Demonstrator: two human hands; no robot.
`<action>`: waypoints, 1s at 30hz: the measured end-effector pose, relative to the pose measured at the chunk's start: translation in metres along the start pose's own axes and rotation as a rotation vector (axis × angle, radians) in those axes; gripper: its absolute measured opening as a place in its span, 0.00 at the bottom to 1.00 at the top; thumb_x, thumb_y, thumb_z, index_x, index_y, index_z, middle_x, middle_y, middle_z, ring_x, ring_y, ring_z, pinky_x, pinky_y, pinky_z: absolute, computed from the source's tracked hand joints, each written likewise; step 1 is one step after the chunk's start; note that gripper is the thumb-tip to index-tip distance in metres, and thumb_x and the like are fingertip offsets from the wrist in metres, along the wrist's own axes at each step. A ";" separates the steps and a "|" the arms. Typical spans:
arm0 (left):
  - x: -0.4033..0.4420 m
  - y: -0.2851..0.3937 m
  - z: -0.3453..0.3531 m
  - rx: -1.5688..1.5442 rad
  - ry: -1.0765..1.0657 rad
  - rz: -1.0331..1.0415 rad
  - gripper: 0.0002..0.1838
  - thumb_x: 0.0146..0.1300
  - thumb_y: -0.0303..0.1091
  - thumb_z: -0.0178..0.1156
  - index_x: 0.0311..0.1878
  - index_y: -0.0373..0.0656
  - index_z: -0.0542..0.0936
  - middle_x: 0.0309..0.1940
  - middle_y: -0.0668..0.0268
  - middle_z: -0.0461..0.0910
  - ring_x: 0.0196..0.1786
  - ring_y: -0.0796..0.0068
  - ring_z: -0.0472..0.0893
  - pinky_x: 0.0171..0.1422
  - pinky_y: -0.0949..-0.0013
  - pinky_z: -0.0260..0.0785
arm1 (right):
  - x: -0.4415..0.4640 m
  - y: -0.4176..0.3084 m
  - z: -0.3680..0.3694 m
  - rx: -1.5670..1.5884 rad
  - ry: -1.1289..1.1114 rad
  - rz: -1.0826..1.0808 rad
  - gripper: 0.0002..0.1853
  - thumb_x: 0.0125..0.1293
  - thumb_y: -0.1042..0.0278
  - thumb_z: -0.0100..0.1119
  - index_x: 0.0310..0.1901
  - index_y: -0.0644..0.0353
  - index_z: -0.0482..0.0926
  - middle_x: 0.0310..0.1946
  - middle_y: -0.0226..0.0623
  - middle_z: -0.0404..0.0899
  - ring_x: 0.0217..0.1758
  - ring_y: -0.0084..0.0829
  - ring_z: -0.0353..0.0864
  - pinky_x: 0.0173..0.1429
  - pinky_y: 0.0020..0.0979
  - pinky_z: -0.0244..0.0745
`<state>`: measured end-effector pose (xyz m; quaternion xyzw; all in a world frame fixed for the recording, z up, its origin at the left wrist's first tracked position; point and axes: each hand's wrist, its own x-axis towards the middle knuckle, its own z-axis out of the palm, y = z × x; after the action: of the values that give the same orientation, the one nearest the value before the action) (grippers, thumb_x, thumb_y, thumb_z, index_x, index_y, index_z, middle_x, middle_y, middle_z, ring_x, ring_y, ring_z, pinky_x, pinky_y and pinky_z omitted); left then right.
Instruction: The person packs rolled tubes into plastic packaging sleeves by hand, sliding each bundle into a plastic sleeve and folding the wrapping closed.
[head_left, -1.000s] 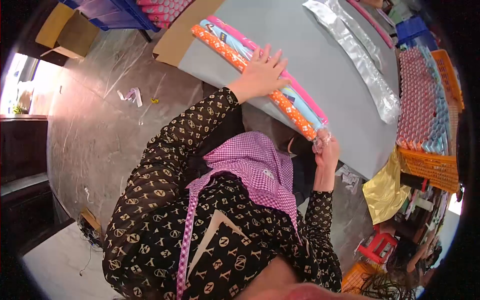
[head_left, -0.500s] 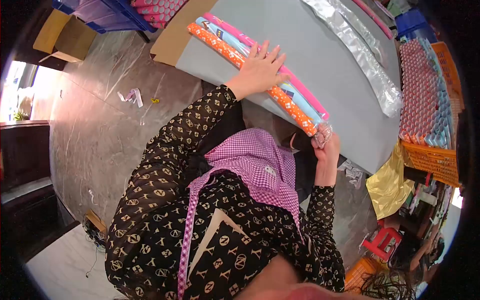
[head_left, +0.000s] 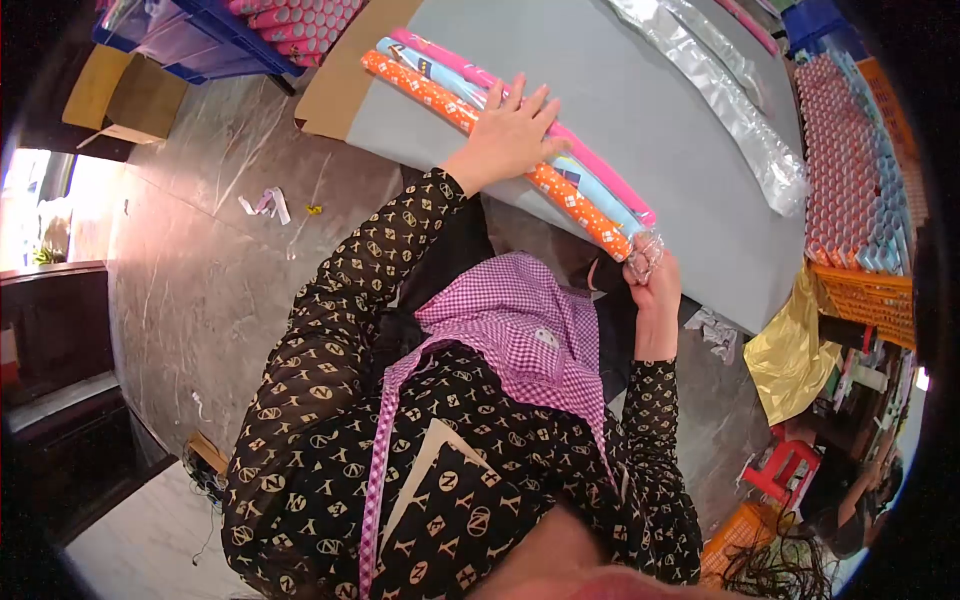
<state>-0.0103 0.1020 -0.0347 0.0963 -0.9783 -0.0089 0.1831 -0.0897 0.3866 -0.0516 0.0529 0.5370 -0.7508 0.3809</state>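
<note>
Three wrapping paper rolls lie side by side near the table's front edge: an orange roll with white patterns (head_left: 575,205), a light blue roll (head_left: 612,203) and a pink roll (head_left: 610,178). Clear plastic film (head_left: 648,243) covers them and bunches up at their near right end. My left hand (head_left: 507,140) rests palm down across the middle of the rolls, fingers spread. Closed around the gathered film at that end is my right hand (head_left: 655,275).
The grey table (head_left: 700,230) also carries long silvery plastic sleeves (head_left: 735,130). At the right, an orange crate (head_left: 865,300) holds many rolls stacked end-on. A gold sheet (head_left: 790,360) hangs below it, near a red stool (head_left: 785,470). A person's arm (head_left: 860,490) shows at lower right.
The whole view has shifted slightly. My left hand stays flat on the rolls and my right hand keeps its grip on the film end; little else differs.
</note>
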 end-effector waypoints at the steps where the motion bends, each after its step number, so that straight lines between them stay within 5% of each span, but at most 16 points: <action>1: 0.000 -0.001 -0.001 -0.001 -0.004 0.008 0.34 0.66 0.60 0.45 0.66 0.44 0.68 0.68 0.56 0.64 0.72 0.48 0.57 0.74 0.44 0.44 | -0.001 -0.001 0.003 -0.023 0.020 -0.001 0.08 0.60 0.70 0.62 0.28 0.56 0.72 0.14 0.21 0.64 0.12 0.15 0.57 0.16 0.22 0.48; 12: 0.006 -0.003 0.005 0.085 -0.135 0.061 0.33 0.67 0.60 0.43 0.66 0.48 0.67 0.69 0.62 0.64 0.73 0.50 0.56 0.74 0.45 0.42 | -0.007 -0.003 0.010 -0.085 0.084 0.024 0.09 0.63 0.70 0.58 0.25 0.55 0.71 0.13 0.20 0.62 0.11 0.14 0.56 0.16 0.21 0.48; 15: 0.003 -0.007 0.010 0.027 -0.027 0.109 0.31 0.66 0.58 0.46 0.65 0.47 0.70 0.66 0.60 0.67 0.71 0.48 0.59 0.74 0.43 0.41 | -0.010 -0.002 0.004 -0.073 0.062 0.016 0.10 0.63 0.69 0.59 0.24 0.57 0.72 0.13 0.20 0.62 0.12 0.14 0.57 0.17 0.21 0.48; 21: 0.005 -0.010 0.005 -0.005 -0.103 0.128 0.32 0.66 0.59 0.46 0.66 0.48 0.69 0.69 0.61 0.64 0.72 0.47 0.57 0.74 0.43 0.41 | -0.014 -0.006 -0.006 -0.239 0.072 -0.142 0.12 0.62 0.63 0.62 0.36 0.65 0.82 0.17 0.24 0.71 0.17 0.12 0.63 0.19 0.20 0.54; 30: 0.007 -0.003 -0.003 -0.047 -0.168 0.103 0.31 0.66 0.58 0.48 0.65 0.48 0.70 0.68 0.61 0.64 0.73 0.48 0.55 0.74 0.45 0.39 | -0.013 -0.002 -0.009 -0.236 0.157 -0.186 0.14 0.64 0.63 0.63 0.44 0.66 0.81 0.20 0.21 0.71 0.18 0.11 0.64 0.19 0.17 0.53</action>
<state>-0.0148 0.0976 -0.0295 0.0403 -0.9934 -0.0305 0.1027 -0.0848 0.4013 -0.0474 0.0166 0.6520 -0.7082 0.2703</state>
